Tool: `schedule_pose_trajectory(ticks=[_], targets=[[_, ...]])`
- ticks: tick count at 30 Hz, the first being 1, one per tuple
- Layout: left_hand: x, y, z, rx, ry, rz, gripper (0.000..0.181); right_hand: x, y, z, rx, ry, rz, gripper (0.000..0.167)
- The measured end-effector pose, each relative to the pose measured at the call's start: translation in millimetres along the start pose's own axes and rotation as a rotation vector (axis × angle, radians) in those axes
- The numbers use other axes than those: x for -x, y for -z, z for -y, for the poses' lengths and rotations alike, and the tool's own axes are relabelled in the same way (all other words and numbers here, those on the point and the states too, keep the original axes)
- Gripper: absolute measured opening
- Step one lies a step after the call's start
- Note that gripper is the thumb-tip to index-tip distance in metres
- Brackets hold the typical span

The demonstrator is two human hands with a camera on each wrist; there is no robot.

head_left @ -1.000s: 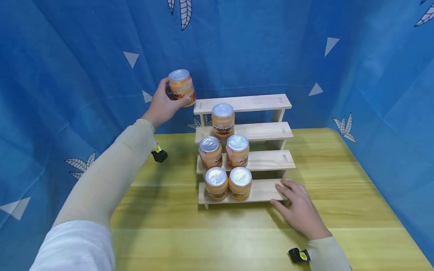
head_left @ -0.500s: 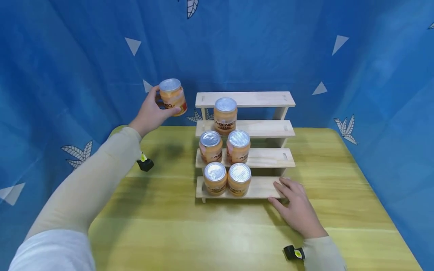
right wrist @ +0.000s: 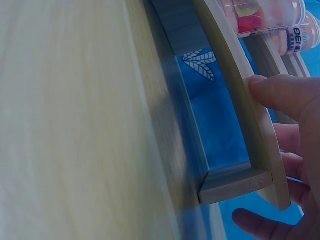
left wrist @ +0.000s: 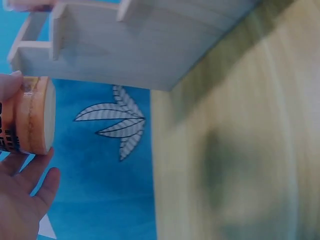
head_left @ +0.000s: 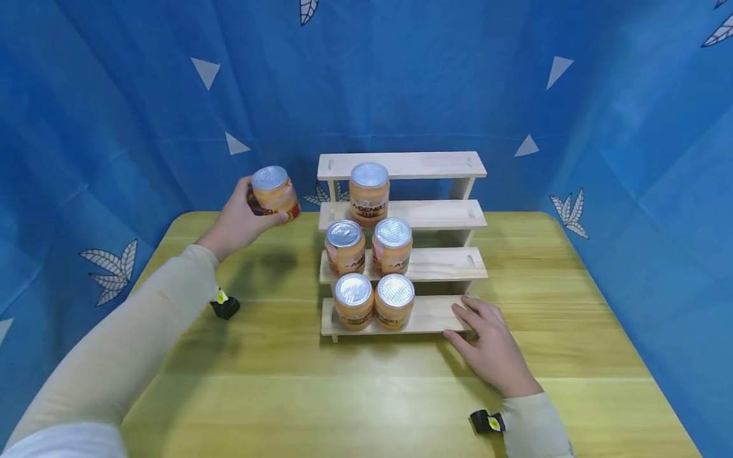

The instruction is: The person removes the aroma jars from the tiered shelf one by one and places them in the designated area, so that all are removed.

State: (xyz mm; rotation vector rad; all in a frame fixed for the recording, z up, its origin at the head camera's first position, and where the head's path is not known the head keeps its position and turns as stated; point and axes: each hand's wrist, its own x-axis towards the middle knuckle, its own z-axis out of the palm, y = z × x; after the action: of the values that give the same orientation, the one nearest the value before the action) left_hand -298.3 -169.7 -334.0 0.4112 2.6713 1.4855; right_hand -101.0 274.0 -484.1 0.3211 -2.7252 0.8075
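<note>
Jar [head_left: 277, 193] gripped in your left hand [head_left: 237, 220] above the table [head_left: 321, 394]. Your right hand [head_left: 489, 346] rests, fingers loose, on the bottom shelf [head_left: 433, 313].

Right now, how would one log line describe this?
left hand: holds silver-topped orange cylindrical can, raised | right hand: touches lowest shelf of pale wooden four-tier rack | on rack: five similar cans, upright

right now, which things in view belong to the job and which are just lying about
Seemingly the job's:
silver-topped orange cylindrical can, in the left hand
five matching cans
pale wooden four-tier shelf, touched by the right hand

Seemingly just setting:
yellow wood-grain table
blue patterned curtain
black wrist devices
</note>
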Motion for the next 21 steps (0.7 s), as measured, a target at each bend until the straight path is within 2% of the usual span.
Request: schedule_pose_trajectory(ticks=[5, 11, 17, 21], targets=[[7.9, -13.7, 13.7, 0.008, 0.040, 0.061, 0.101, 3.0, 2, 0, -0.010, 0.003, 0.014, 0.058], [11.2, -25.4, 24.9, 0.018, 0.053, 0.085, 0.102, 1.0, 2, -2, -0.003, 0.014, 0.000, 0.059], [21.6, -35.8, 33.2, 0.019, 0.034, 0.131, 0.101, 0.6, 1, -1, -0.011, 0.020, -0.010, 0.058], [29.0, -39.7, 34.6, -0.016, 0.037, 0.166, 0.100, 0.2, 0, 0, -0.014, 0.024, -0.012, 0.058]])
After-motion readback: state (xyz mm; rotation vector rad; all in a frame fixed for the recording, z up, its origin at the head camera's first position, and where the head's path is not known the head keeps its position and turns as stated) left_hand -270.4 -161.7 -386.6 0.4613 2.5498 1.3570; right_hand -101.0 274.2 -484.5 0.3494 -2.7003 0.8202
